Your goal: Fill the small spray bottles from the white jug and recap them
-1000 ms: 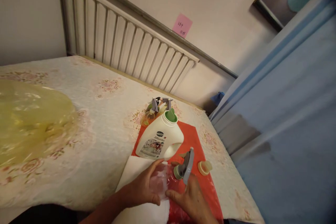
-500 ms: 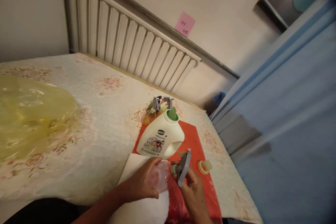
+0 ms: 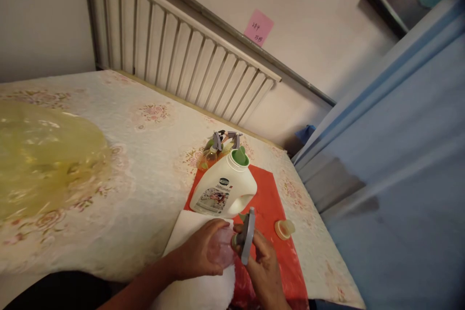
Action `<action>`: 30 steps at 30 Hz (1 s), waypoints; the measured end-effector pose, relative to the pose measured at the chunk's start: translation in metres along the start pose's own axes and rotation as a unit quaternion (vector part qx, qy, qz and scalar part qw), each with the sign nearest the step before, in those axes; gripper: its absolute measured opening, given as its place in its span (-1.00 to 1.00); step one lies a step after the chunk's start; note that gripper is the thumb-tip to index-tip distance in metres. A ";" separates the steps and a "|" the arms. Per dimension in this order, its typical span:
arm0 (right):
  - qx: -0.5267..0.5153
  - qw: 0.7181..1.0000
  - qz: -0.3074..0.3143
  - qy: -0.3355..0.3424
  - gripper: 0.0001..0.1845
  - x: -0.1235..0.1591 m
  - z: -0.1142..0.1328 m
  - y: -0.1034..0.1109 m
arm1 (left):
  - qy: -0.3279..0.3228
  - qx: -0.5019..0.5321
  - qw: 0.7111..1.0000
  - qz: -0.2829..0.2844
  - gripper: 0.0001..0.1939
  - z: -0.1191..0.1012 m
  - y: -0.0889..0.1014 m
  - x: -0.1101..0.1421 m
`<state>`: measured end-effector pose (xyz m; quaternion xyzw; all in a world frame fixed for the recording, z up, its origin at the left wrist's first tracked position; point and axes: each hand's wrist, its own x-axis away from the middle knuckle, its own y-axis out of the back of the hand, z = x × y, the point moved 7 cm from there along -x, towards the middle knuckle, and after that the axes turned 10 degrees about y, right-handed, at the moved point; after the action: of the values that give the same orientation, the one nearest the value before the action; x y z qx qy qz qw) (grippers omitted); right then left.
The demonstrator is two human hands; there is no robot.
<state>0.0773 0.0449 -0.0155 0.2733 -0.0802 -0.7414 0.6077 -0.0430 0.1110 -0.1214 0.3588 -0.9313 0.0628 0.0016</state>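
Observation:
My left hand (image 3: 198,252) is wrapped round a clear pinkish bottle (image 3: 221,248), tilted toward the right. In my right hand (image 3: 264,266) is a grey trigger spray head (image 3: 248,236), its collar up against the bottle's mouth. Whether the threads are engaged is hidden by my fingers. Just beyond my hands stands a white detergent jug (image 3: 238,186) with its green-lined neck uncapped. Its pale cap (image 3: 285,229) lies to the right on the cloth's edge. White padding (image 3: 181,240) lies beneath my left hand.
A red sheet (image 3: 263,189) lies under the jug. Behind the jug stand several spray bottles (image 3: 210,157) with grey triggers. A large yellow plastic bag (image 3: 47,160) rests at left on the flowered cloth (image 3: 145,223). A radiator (image 3: 174,53) and a blue curtain (image 3: 392,164) border the surface.
My right hand has moved slightly left with the spray head, bringing its collar closer to the bottle. The left hand keeps its hold on the bottle. The view has shifted a little.

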 end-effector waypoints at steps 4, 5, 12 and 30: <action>-0.049 0.998 -0.023 -0.027 -0.75 0.003 -0.010 0.002 | -0.045 -0.142 0.988 -0.035 -0.12 -0.002 0.002 0.000; -0.081 0.995 -0.037 -0.040 -0.73 0.003 -0.014 0.003 | -0.043 -0.156 0.986 -0.037 -0.10 0.000 0.002 -0.001; -0.134 0.989 -0.042 -0.040 -0.72 0.001 -0.008 0.013 | -0.014 -0.178 0.983 -0.042 -0.08 0.007 0.003 -0.004; -0.141 0.985 -0.089 -0.038 -0.73 0.002 0.015 0.038 | 0.000 -0.160 0.986 -0.040 -0.04 0.012 0.005 -0.006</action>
<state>0.1026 0.0305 0.0134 0.1624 0.0269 -0.8062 0.5683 -0.0412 0.1167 -0.1342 0.3906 -0.9143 -0.0872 0.0620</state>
